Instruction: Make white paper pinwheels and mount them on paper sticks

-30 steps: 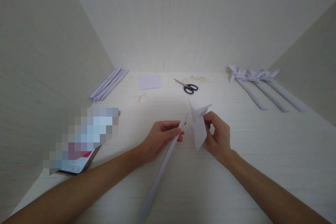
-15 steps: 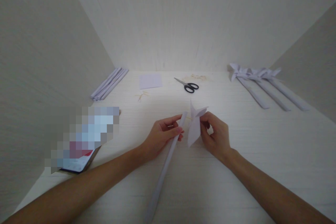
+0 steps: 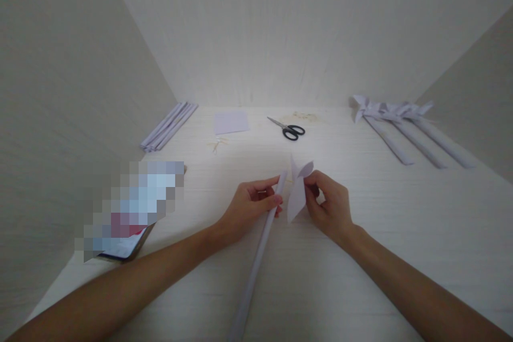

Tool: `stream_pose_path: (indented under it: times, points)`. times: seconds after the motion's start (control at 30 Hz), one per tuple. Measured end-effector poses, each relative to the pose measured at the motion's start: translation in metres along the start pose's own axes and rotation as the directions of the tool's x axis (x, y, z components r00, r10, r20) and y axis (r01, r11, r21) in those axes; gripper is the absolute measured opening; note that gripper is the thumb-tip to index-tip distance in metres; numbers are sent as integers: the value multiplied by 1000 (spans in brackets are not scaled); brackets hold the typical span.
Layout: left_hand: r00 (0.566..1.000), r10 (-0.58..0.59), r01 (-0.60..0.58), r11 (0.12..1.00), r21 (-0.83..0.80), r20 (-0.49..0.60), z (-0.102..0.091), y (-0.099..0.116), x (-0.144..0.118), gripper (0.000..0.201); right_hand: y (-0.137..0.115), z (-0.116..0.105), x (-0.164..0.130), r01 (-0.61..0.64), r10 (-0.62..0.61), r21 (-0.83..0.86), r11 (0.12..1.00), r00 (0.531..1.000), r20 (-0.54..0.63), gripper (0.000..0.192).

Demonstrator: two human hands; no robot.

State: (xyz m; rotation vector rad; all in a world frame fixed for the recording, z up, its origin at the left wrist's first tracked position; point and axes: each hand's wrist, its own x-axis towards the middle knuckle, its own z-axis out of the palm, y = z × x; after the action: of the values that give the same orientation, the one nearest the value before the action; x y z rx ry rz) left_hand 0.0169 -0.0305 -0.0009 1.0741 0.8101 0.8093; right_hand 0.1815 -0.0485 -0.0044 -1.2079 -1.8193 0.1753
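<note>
Head view: the left hand [image 3: 250, 206] grips a paper stick [image 3: 260, 246] steady, fingers closed, while the right hand [image 3: 328, 206] pinches a folded paper piece [image 3: 297, 195] beside its tip, seemingly aligning them.

Single head-worn view, looking forward and down onto the table [image 3: 401, 235] from close above its near edge. Scissors [image 3: 287, 129] lie centre-far; side walls flank them left and right, back wall just behind them.
</note>
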Motion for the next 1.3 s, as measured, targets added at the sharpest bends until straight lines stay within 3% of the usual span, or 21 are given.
stream_pose_path:
  times: [0.63, 1.03, 1.2, 1.3]
  points:
    - [999, 25, -28, 997, 70, 45, 0, 0, -1, 38, 0, 1, -1, 43, -40, -60, 997, 998, 45, 13]
    - [1000, 6, -6, 1000, 23, 0, 1, 0, 1, 44, 2, 3, 0, 18, -11, -147, 989, 999, 48, 15]
    - [1000, -17, 17, 994, -105, 4, 1, 0, 4, 42, 0, 3, 2, -30, 31, -119, 992, 999, 11, 13]
    - [999, -26, 34, 968, -248, 35, 0, 1, 7, 34, -1, 2, 2, -101, 100, -16, 995, 991, -84, 10]
